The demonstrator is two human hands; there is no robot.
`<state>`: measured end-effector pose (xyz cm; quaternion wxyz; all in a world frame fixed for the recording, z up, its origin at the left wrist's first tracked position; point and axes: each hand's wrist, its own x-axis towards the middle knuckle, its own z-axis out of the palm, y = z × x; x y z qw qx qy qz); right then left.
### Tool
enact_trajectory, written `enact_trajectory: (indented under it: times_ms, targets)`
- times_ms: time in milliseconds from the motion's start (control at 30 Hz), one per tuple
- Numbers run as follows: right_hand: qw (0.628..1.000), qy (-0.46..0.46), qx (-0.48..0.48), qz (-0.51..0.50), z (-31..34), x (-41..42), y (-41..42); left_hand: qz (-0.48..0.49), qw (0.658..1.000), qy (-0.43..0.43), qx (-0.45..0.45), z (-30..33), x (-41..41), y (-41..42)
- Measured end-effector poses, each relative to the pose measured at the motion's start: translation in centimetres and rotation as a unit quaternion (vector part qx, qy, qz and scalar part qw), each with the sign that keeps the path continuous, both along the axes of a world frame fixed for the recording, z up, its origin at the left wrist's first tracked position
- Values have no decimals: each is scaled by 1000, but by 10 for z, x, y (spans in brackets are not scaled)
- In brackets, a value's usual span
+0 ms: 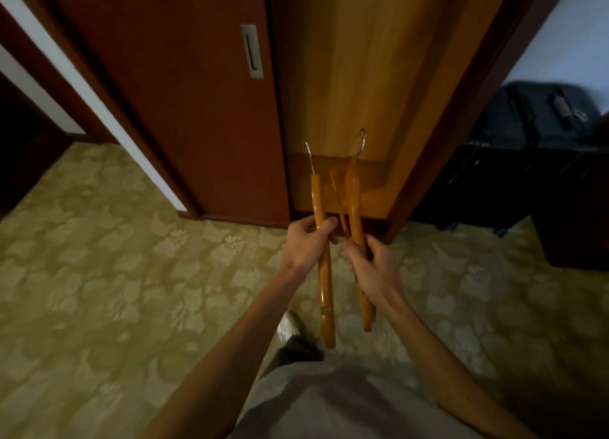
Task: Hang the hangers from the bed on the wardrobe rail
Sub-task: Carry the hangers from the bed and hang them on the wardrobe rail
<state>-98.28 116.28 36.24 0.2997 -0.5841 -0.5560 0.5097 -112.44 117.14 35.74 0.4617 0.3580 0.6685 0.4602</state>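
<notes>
The left hand [306, 244] is clenched round one wooden hanger [322, 260], gripping the wood a little below its metal hook [308, 157]. The right hand [372, 267] grasps a second bundle of hangers [357, 241]; it looks like two pressed together, though the blur makes the count uncertain. Both lots are held edge-on, side by side and just apart, hooks pointing to the far side, in front of the open wardrobe [362, 76].

These hangers should handle as stiff, fairly light pieces with a smooth varnished finish that may slide in a loose grip. The wire hooks are thin and likely swivel, so holding the wood near the neck, as both hands do, gives the best command of where each hook points. Hangers bunched together may tangle by their hooks when separated.

The rail itself is out of view above the frame. The sliding door [184, 102] stands to the left, leaving the opening clear. A dark suitcase [540, 116] sits to the far right, well apart, and patterned carpet [115, 290] lies underfoot. Nothing visible blocks the reach upward.
</notes>
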Motion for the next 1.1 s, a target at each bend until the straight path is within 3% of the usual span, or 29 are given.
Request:
enact_trajectory:
  times_ms: [467, 633, 867, 1100]
  targets:
    - [997, 0, 44, -64, 69, -59, 288, -51, 997, -39, 36, 55, -63, 312]
    - [997, 15, 40, -60, 98, -57, 395, -69, 995, -2, 73, 93, -60, 408]
    - [995, 28, 90, -37, 160, -48, 512, -57, 991, 17, 117, 165, -60, 521]
    - [988, 42, 146, -10, 229, -72, 575, -10, 984, 19, 175, 234, -92, 590]
